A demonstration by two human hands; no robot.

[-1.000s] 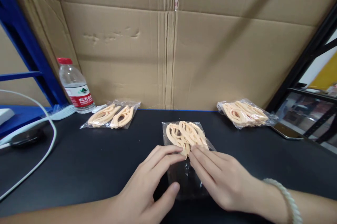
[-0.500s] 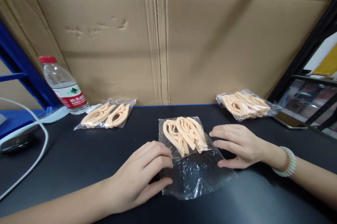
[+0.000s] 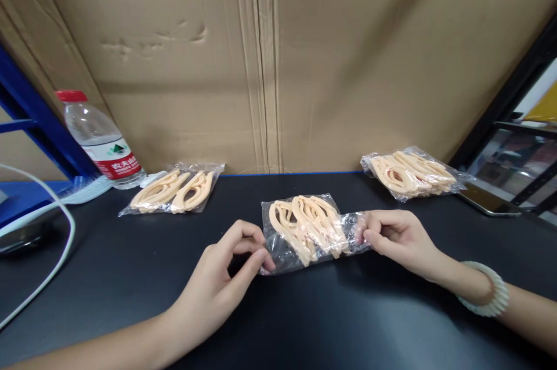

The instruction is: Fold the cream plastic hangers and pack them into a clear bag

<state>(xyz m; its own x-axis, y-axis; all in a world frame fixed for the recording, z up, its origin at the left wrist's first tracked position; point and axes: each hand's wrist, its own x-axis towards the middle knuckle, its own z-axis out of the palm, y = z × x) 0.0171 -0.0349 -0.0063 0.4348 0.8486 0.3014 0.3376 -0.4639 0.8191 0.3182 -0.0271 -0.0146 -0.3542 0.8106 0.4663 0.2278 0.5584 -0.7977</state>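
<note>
A clear plastic bag (image 3: 311, 231) holding several peach-coloured plastic pieces lies on the black table (image 3: 130, 277) in the middle. My left hand (image 3: 221, 283) pinches the bag's left edge between thumb and fingers. My right hand (image 3: 395, 236), with a pale bead bracelet on the wrist, pinches the bag's right edge. The bag's empty lower part is folded under, so the bag looks short and stretched between both hands.
Two more bags of the same pieces lie at the back left (image 3: 174, 191) and back right (image 3: 413, 173). A water bottle (image 3: 98, 141) stands far left by a blue shelf frame. A white cable (image 3: 52, 254) curves at the left. A cardboard wall (image 3: 278, 68) closes the back.
Both hands slid from the middle of the bag out to its two sides and pinched it. The bag's empty lower flap, spread flat half a second ago, is now folded away.
</note>
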